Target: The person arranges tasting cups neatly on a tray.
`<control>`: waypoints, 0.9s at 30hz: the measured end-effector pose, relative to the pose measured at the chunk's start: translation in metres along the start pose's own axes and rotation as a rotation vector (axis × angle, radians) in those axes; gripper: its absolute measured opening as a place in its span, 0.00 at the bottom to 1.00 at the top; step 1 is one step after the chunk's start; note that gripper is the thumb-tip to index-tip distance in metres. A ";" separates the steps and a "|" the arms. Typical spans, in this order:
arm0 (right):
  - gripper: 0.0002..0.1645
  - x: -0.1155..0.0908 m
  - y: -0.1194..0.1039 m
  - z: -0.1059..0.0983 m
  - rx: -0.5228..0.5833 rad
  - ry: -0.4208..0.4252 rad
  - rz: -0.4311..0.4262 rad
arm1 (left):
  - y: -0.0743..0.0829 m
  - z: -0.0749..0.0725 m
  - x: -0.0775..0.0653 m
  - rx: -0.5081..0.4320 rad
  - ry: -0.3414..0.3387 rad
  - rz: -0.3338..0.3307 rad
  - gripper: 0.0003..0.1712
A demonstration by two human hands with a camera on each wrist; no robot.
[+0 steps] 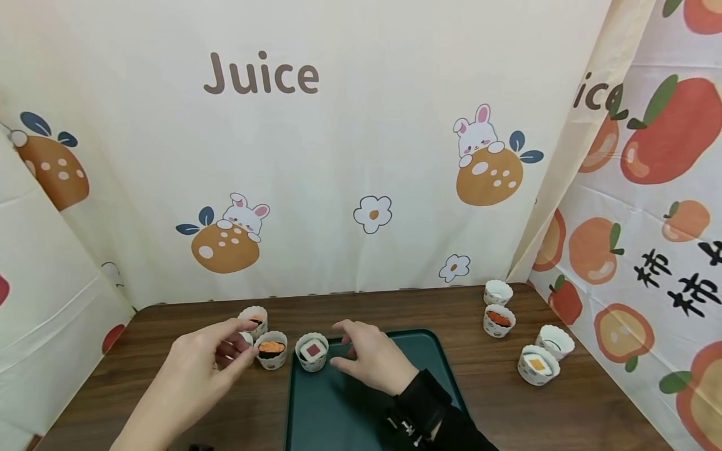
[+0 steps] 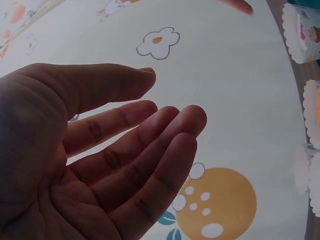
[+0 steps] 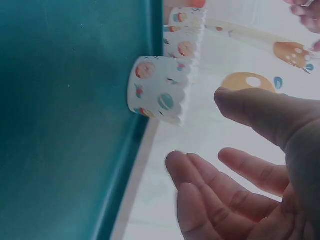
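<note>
My left hand (image 1: 194, 366) reaches over the left of the table, thumb and fingers apart in a loose curve and holding nothing. Just past its fingertips stand a paper cup with an orange-topped sushi piece (image 1: 272, 349) and a paper cup with a pinkish piece (image 1: 254, 317); a further cup is mostly hidden behind the fingers. A paper cup with a white sushi piece, dark red at its centre (image 1: 313, 352), stands at the back left corner of the dark green tray (image 1: 316, 419). Beside that cup my right hand (image 1: 375, 358) hovers above the tray, fingers spread and empty.
Across the table's right side stand a paper cup (image 1: 499, 292), a cup with a red-orange piece (image 1: 499, 321), a cup with white filling (image 1: 556, 341) and a cup with a yellow-centred piece (image 1: 538, 364). A printed curtain (image 1: 338, 156) hangs behind the wooden table (image 1: 248, 413).
</note>
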State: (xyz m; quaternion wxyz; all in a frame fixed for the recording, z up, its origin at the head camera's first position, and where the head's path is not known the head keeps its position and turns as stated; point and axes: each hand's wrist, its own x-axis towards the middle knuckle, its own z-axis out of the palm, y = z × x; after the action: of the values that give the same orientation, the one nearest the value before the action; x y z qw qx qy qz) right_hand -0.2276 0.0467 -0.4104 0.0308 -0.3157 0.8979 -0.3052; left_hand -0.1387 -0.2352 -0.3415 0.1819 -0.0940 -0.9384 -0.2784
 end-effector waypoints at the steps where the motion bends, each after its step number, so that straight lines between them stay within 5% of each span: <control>1: 0.31 -0.004 0.000 -0.003 -0.011 0.009 -0.005 | -0.001 0.000 0.001 0.000 -0.008 -0.004 0.17; 15: 0.24 -0.052 -0.005 -0.035 -0.123 0.141 -0.019 | -0.025 0.010 0.004 0.120 -0.035 0.011 0.24; 27: 0.23 -0.088 -0.007 -0.046 -0.169 0.204 -0.009 | -0.049 0.016 0.019 0.175 0.007 0.032 0.30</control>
State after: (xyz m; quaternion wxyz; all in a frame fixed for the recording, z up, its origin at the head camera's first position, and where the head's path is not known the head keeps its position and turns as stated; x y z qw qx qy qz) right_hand -0.1654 0.1183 -0.3809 -0.0887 -0.2883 0.9175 -0.2590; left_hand -0.1744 -0.2657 -0.3700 0.1973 -0.0917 -0.9568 -0.1926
